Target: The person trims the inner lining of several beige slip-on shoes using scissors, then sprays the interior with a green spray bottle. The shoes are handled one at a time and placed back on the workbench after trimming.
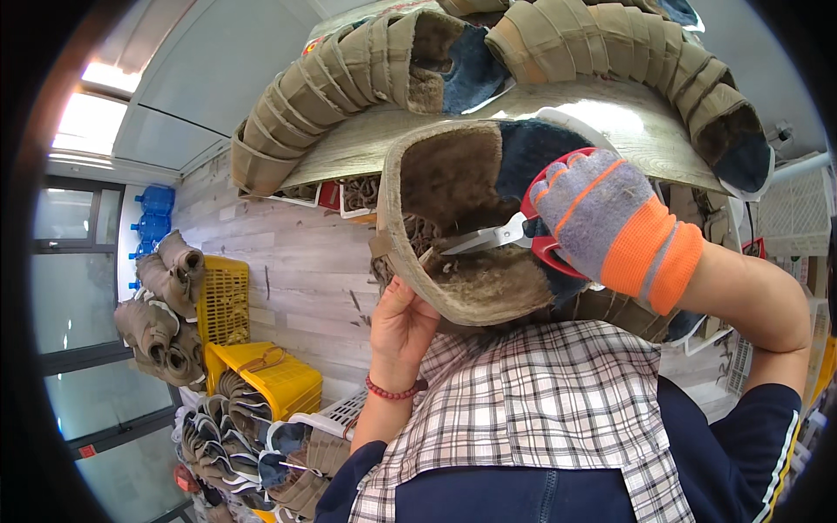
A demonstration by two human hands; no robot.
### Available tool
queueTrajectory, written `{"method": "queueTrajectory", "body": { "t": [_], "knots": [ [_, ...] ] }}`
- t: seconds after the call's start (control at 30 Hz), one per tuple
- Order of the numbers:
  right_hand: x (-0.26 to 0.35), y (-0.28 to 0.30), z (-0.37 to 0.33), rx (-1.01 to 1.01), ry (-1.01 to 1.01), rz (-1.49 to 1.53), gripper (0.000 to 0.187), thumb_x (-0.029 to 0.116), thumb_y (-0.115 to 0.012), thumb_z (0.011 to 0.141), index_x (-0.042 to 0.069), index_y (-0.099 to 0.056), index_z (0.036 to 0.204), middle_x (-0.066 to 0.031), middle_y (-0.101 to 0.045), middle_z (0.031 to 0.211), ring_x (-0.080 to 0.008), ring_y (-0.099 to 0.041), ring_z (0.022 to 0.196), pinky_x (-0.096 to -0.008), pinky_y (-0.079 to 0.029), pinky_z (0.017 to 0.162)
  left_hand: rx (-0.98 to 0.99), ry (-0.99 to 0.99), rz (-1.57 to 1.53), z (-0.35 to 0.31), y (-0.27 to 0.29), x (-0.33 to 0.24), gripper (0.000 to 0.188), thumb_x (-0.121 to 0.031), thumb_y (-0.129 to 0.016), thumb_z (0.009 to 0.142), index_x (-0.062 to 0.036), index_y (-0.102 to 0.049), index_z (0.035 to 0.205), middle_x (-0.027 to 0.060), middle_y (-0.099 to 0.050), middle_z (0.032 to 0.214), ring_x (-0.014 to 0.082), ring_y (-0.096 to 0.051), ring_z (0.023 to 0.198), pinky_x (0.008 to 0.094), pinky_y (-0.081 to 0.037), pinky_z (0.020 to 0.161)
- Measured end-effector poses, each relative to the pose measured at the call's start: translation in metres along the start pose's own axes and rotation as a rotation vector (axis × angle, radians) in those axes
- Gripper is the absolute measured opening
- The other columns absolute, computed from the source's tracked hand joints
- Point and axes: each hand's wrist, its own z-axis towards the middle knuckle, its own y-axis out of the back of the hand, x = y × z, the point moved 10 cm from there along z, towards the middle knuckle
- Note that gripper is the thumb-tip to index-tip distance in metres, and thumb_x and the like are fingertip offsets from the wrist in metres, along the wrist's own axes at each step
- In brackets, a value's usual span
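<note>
I have room between boot [449, 179] and yellow crate [225, 301]; scissors [510, 232] cross the boot's opening, stacks [338, 83] bar the table [377, 139] beyond.

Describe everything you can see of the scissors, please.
The scissors have shiny silver blades, metal by the look, and red handles that look like plastic. The gloved right hand grips the handles. The tips point left and slightly down in the picture, with the blades at the hollow of the fur-lined piece. Whether they touch its fur, I cannot tell.
</note>
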Motion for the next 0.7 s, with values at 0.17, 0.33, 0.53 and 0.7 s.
{"method": "queueTrajectory", "body": {
  "t": [0.17,0.33,0.53,0.7],
  "knots": [
    [-0.028,0.008,-0.020,-0.098,-0.130,0.104,0.025,0.033,-0.066,0.074,0.009,-0.064,0.081,-0.0084,-0.062,0.072,-0.0235,-0.062,0.071,-0.0339,-0.049,0.063,0.084,-0.006,-0.020,0.003,0.006,0.002,0.033,-0.008,-0.058,0.086,0.0003,-0.051,0.117,0.0102,-0.057,0.119,0.0204,-0.053,0.112,0.0366,-0.040,0.101],
    [0.006,-0.032,-0.031,0.377,-0.078,0.167,0.025,0.033,-0.064,0.076,0.009,-0.064,0.084,-0.0081,-0.064,0.074,-0.0225,-0.064,0.069,-0.0353,-0.050,0.060,0.085,-0.073,0.016,-0.001,-0.001,0.001,0.037,-0.008,-0.058,0.087,-0.0005,-0.047,0.122,0.0116,-0.053,0.125,0.0225,-0.050,0.116,0.0395,-0.037,0.103],
    [-0.022,-0.035,-0.036,0.218,-0.301,0.361,0.031,0.032,-0.059,0.081,0.006,-0.061,0.099,-0.0106,-0.067,0.080,-0.0270,-0.067,0.071,-0.0357,-0.051,0.063,-0.037,-0.109,0.037,-0.011,-0.008,0.001,0.016,-0.008,-0.056,0.088,0.0001,-0.046,0.099,0.0134,-0.057,0.105,0.0245,-0.055,0.104,0.0408,-0.044,0.097],
    [-0.018,-0.044,-0.028,0.391,-0.311,0.291,0.029,0.029,-0.058,0.082,0.004,-0.060,0.096,-0.0126,-0.066,0.077,-0.0269,-0.066,0.072,-0.0373,-0.051,0.062,-0.049,-0.089,-0.048,-0.010,0.004,0.002,0.016,-0.006,-0.055,0.088,-0.0002,-0.047,0.101,0.0160,-0.057,0.109,0.0276,-0.055,0.106,0.0434,-0.043,0.097]
  ]
}}
